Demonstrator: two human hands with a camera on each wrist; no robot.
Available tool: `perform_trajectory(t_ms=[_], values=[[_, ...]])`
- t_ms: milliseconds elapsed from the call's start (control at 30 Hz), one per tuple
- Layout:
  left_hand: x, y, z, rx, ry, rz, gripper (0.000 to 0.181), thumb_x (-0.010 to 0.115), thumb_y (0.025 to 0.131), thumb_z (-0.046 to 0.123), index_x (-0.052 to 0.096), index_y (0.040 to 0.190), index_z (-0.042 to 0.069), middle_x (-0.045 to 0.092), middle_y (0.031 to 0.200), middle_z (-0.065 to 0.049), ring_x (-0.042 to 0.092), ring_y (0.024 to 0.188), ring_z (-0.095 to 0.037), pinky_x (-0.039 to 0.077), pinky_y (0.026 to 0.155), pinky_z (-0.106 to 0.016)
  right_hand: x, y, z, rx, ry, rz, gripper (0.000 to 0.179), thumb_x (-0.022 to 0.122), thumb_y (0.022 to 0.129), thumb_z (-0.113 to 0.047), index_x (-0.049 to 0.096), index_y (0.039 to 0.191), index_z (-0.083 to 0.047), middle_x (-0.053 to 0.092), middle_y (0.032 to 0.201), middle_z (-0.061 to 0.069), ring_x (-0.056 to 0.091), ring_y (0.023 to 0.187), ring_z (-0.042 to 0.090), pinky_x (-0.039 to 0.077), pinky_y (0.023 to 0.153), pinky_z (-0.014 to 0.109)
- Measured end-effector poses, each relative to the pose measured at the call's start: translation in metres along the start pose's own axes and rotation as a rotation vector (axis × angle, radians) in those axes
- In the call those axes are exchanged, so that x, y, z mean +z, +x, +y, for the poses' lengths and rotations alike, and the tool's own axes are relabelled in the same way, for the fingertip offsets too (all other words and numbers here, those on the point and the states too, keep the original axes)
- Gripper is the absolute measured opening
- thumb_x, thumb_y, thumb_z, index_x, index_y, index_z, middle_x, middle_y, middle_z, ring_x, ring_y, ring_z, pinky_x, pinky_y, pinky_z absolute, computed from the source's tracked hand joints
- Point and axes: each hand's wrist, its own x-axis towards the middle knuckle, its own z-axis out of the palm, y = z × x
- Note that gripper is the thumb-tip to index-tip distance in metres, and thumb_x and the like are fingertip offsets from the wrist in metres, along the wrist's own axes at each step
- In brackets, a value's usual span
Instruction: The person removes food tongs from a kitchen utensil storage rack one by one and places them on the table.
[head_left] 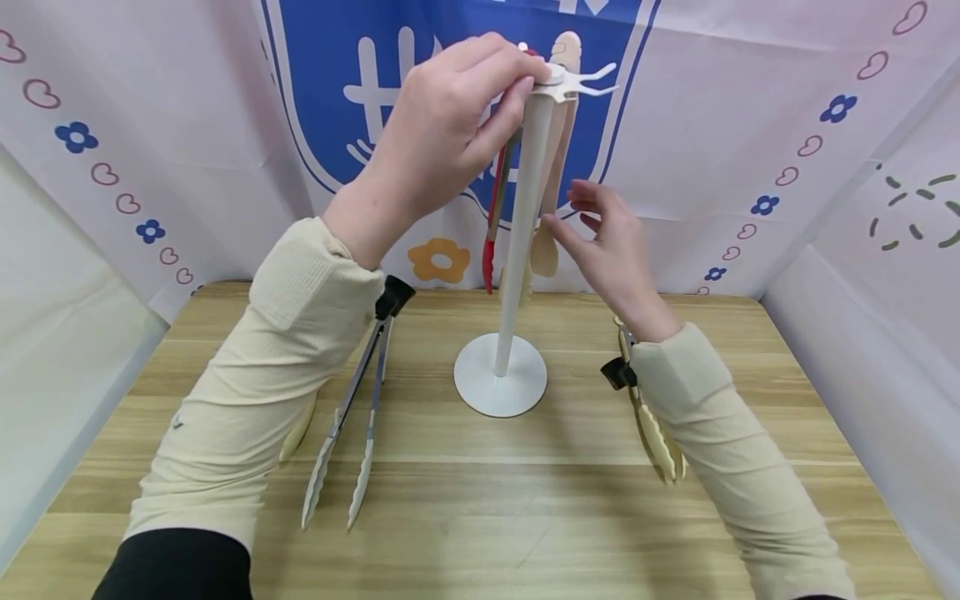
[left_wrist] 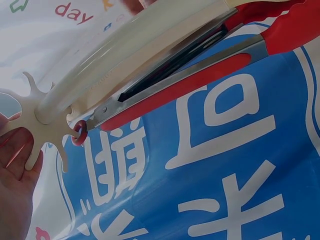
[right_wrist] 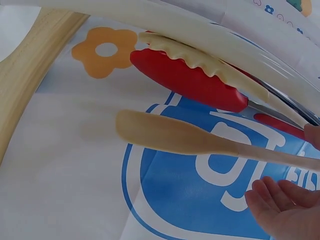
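My left hand point(head_left: 457, 117) grips the top of a white utensil stand point(head_left: 517, 242), its fingertips and thumb at the hooked head. In the left wrist view, fingers lie against the stand's hook plate point(left_wrist: 47, 117). Red-tipped metal tongs point(left_wrist: 175, 80) hang from one hook by a red ring. A beige utensil with a paddle-shaped end point(right_wrist: 165, 132) hangs beside them, and a scalloped cream tong end point(right_wrist: 200, 62) shows behind the red tip. My right hand point(head_left: 611, 250) is beside the paddle end, fingers loosely bent and apart from the thumb, with nothing held.
Metal tongs with pale scalloped tips point(head_left: 360, 417) lie spread on the wooden table point(head_left: 465, 517) at left, partly under my left sleeve. Another pair of cream-tipped tongs point(head_left: 652, 425) lies at right by my right sleeve. A printed cloth backdrop point(head_left: 712, 150) stands close behind the stand.
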Motion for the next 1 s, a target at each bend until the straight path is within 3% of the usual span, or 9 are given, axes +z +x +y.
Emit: perform_trajectory(t_ms=[533,1000], values=[[0.001,0.001,-0.001,0.025,0.005,0.011,0.031,0.041,0.097,0.018,0.06,0.113,-0.001,0.061,0.108,-0.013,0.055,0.099,-0.019,0.041,0.091,-0.02,0.012,0.01,-0.003,-0.043,0.059,-0.02,0.049,0.064,0.085,-0.018,0.046,0.128,-0.002,0.052,0.122,0.011,0.051,0.107,0.02,0.041,0.096,0.034],[0.0,0.0,0.0,-0.001,0.001,-0.002,0.031,0.042,0.097,0.019,0.06,0.114,0.001,0.06,0.109,-0.013,0.054,0.1,-0.019,0.041,0.092,-0.02,0.021,0.013,0.0,0.017,0.029,-0.004,0.055,0.069,0.081,-0.021,0.045,0.127,-0.002,0.052,0.12,0.011,0.053,0.105,0.021,0.043,0.094,0.032]])
